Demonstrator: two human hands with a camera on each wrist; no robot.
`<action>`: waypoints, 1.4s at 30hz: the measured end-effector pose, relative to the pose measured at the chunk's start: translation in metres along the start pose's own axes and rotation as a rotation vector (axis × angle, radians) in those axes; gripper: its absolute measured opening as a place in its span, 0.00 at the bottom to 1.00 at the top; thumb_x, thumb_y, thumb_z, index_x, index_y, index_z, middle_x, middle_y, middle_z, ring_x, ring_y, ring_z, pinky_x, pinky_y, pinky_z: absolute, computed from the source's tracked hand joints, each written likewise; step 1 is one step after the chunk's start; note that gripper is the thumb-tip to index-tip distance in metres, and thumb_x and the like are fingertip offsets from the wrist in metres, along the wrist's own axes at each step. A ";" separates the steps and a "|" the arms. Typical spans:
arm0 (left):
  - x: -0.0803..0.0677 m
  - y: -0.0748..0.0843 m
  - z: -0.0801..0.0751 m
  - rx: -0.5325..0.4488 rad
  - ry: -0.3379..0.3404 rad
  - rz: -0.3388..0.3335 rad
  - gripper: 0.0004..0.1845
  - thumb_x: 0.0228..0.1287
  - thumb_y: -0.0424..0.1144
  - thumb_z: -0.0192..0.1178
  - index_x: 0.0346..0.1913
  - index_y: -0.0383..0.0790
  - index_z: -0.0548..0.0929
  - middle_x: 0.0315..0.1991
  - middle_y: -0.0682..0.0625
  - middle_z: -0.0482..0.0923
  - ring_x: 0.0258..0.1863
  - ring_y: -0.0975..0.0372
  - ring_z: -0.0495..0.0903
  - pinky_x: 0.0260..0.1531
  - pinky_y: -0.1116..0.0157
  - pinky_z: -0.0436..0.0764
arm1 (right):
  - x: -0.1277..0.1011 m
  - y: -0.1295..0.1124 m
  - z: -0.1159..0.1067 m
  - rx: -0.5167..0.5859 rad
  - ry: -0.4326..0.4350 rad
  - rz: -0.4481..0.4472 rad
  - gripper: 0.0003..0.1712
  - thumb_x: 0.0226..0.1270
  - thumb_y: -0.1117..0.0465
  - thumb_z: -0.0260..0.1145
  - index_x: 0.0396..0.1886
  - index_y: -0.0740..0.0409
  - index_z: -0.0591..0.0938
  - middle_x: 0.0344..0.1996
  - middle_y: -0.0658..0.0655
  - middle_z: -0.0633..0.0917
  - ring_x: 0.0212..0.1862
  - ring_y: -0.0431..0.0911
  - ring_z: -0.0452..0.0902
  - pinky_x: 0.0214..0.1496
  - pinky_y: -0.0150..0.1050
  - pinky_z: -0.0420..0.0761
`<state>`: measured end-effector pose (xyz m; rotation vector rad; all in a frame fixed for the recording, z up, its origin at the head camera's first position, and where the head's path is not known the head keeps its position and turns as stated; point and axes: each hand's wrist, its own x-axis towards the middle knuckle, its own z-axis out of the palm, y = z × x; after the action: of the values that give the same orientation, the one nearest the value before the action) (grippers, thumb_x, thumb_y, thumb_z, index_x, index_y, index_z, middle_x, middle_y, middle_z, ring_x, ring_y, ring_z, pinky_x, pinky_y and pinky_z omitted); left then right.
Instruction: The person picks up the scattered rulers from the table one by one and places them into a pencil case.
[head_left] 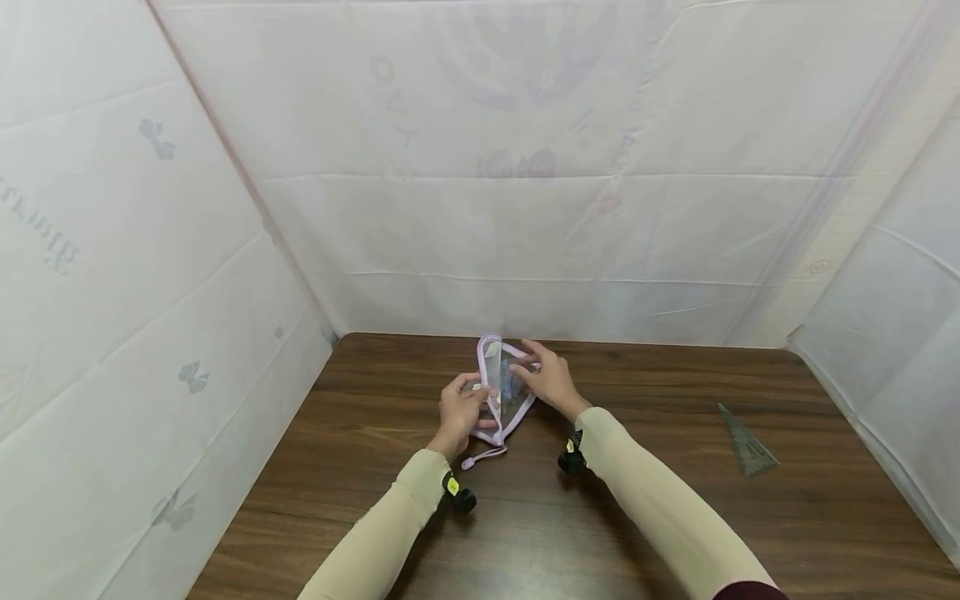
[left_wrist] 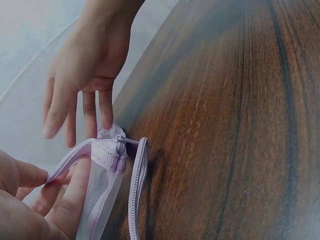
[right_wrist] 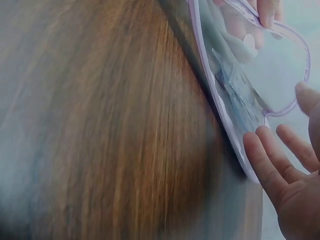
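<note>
A see-through mesh zipper pouch (head_left: 516, 414) with lilac edging sits near the far table edge, its mouth spread apart. Thumb and fingers of my left hand (head_left: 459, 408) pinch one lilac edge, with some fingers inside the mouth in the left wrist view. My right hand (head_left: 553, 382) is at the pouch's right side, fingers fairly straight and apart, fingertips close by the opening in the right wrist view. Inside the pouch lie clear bluish plastic pieces (right_wrist: 239, 97), their exact kind blurred. A lilac zipper-like loop (left_wrist: 136, 195) hangs from the pouch's near corner.
A translucent green set square (head_left: 748, 446) lies on the brown wooden table (head_left: 637, 517), off to the right. Pale printed sheeting (head_left: 480, 225) rises behind the table and at both sides. Each wrist wears a small black camera on a strap.
</note>
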<state>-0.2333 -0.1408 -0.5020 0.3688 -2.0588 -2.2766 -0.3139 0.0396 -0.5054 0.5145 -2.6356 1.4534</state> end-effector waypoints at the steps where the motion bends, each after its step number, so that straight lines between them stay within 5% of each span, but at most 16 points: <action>1: 0.000 0.000 0.000 0.004 0.001 -0.001 0.12 0.73 0.27 0.60 0.56 0.36 0.79 0.42 0.37 0.89 0.30 0.52 0.87 0.23 0.53 0.90 | -0.001 0.001 -0.001 -0.011 0.000 -0.011 0.38 0.70 0.52 0.73 0.75 0.59 0.70 0.52 0.60 0.89 0.34 0.48 0.86 0.38 0.43 0.90; 14: -0.002 -0.001 -0.001 0.013 -0.001 0.017 0.14 0.72 0.27 0.60 0.58 0.34 0.78 0.43 0.36 0.88 0.33 0.51 0.87 0.22 0.55 0.90 | -0.015 0.004 -0.025 0.032 -0.093 -0.057 0.46 0.71 0.37 0.67 0.81 0.45 0.61 0.60 0.62 0.84 0.52 0.57 0.85 0.55 0.56 0.86; 21: -0.003 0.003 -0.001 0.015 -0.023 0.013 0.16 0.74 0.27 0.58 0.62 0.30 0.75 0.48 0.29 0.85 0.43 0.37 0.86 0.30 0.45 0.90 | -0.021 0.005 -0.042 0.004 -0.115 -0.076 0.46 0.72 0.39 0.67 0.82 0.44 0.58 0.63 0.62 0.82 0.61 0.59 0.80 0.63 0.59 0.81; 33: -0.003 0.001 -0.001 0.000 -0.006 0.007 0.14 0.72 0.26 0.59 0.58 0.34 0.78 0.44 0.34 0.88 0.33 0.51 0.88 0.22 0.54 0.90 | -0.040 0.016 -0.070 -0.109 -0.147 -0.102 0.45 0.74 0.44 0.67 0.83 0.39 0.56 0.68 0.60 0.78 0.64 0.61 0.77 0.64 0.58 0.82; 42: -0.003 0.003 0.001 -0.008 0.000 0.009 0.14 0.72 0.26 0.59 0.57 0.33 0.78 0.43 0.33 0.87 0.32 0.51 0.88 0.21 0.54 0.90 | -0.053 0.024 -0.089 -0.180 -0.142 -0.140 0.46 0.74 0.44 0.66 0.83 0.48 0.56 0.68 0.65 0.77 0.64 0.66 0.76 0.60 0.65 0.81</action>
<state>-0.2308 -0.1396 -0.4985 0.3582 -2.0459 -2.2790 -0.2794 0.1392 -0.4887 0.7907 -2.7381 1.1672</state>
